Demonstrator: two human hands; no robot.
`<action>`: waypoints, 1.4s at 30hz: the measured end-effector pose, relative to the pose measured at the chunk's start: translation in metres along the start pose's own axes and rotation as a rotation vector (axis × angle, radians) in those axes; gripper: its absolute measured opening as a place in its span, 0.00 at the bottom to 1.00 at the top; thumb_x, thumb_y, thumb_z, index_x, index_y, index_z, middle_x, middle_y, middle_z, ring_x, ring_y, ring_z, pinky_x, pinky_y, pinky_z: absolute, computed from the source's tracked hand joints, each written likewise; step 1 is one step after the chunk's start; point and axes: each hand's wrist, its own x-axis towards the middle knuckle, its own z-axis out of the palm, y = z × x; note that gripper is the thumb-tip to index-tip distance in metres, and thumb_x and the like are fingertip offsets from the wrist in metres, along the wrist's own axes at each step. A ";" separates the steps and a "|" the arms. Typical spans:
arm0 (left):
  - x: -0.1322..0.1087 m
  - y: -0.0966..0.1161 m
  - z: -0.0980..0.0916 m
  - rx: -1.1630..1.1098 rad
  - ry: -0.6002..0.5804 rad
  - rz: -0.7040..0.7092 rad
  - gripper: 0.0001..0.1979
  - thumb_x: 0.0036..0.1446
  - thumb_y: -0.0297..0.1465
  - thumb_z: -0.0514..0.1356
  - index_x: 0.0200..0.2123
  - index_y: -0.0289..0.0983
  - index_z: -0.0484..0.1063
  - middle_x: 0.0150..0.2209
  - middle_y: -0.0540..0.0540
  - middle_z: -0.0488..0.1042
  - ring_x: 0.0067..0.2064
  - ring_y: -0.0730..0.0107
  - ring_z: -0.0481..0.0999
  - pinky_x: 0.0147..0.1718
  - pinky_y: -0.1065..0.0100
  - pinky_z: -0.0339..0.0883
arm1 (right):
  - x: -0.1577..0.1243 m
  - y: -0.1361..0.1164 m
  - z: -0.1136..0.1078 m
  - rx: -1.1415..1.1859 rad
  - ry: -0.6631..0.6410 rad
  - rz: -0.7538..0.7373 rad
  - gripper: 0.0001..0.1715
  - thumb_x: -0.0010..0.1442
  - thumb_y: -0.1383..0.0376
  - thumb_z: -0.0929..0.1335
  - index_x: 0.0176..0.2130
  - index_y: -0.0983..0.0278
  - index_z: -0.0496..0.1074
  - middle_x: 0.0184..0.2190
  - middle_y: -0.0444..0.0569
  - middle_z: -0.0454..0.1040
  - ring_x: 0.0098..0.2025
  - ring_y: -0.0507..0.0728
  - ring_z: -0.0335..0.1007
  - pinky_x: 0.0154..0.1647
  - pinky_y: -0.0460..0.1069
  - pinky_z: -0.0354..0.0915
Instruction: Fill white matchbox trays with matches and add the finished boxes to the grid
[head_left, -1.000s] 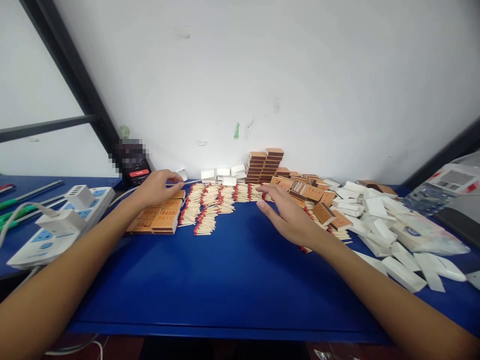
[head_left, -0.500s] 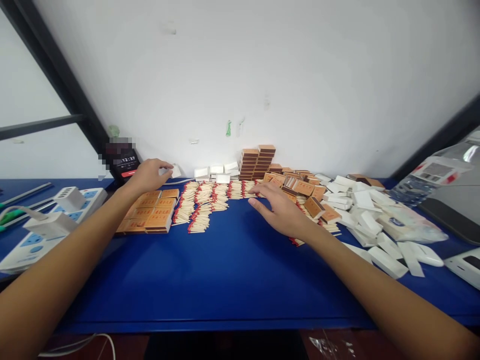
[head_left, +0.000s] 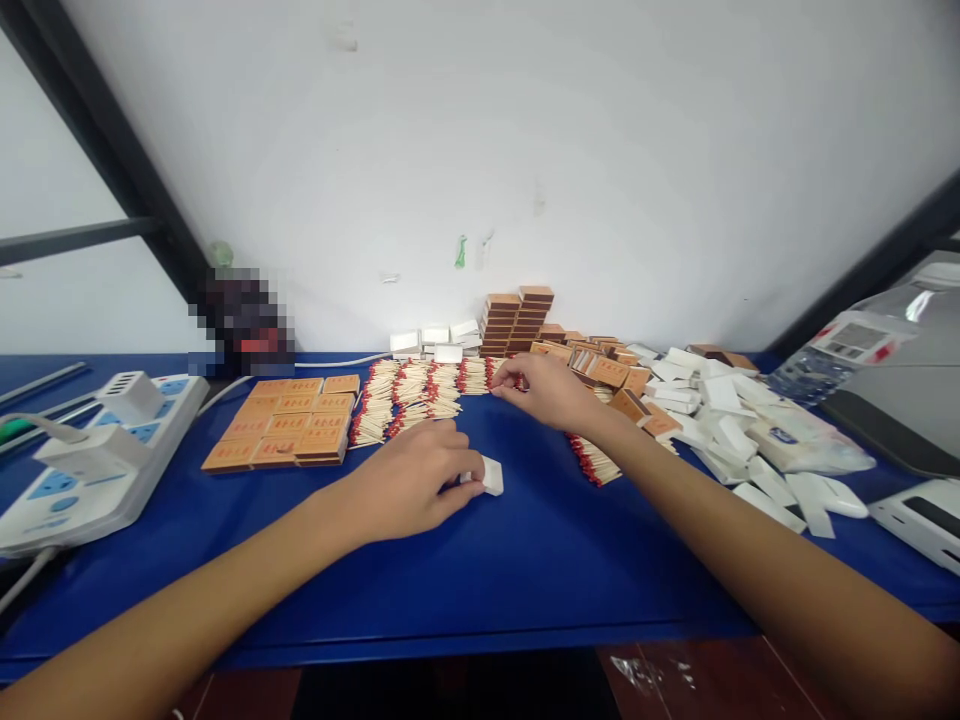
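My left hand (head_left: 420,480) is closed on a small white matchbox tray (head_left: 492,477), held low over the front middle of the table; its fingers hide part of the tray. My right hand (head_left: 544,390) has its thumb and fingers drawn together at the right end of a row of matches (head_left: 472,376). What lies between those fingertips is mostly hidden, but red match heads show right beside them. More bundles of red-tipped matches (head_left: 375,405) lie to the left, and another heap of matches (head_left: 596,462) is under my right forearm.
Orange matchboxes (head_left: 277,425) lie in rows at left, beside a power strip (head_left: 161,440). Stacked matchboxes (head_left: 517,320) and white trays (head_left: 435,340) stand by the wall. Loose matchboxes (head_left: 634,405), white trays (head_left: 724,400) and a plastic bottle (head_left: 840,350) are at right.
My left hand has come from the back left, near the wall, to the front middle with the white tray. My right hand's spread fingers have closed at the matches.
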 end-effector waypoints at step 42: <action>-0.008 -0.038 0.011 0.193 0.160 -0.104 0.15 0.65 0.46 0.65 0.41 0.40 0.78 0.37 0.43 0.76 0.46 0.53 0.74 0.48 0.52 0.69 | -0.024 -0.010 0.002 -0.152 -0.281 -0.074 0.10 0.74 0.63 0.66 0.38 0.62 0.71 0.42 0.56 0.77 0.44 0.62 0.72 0.43 0.54 0.65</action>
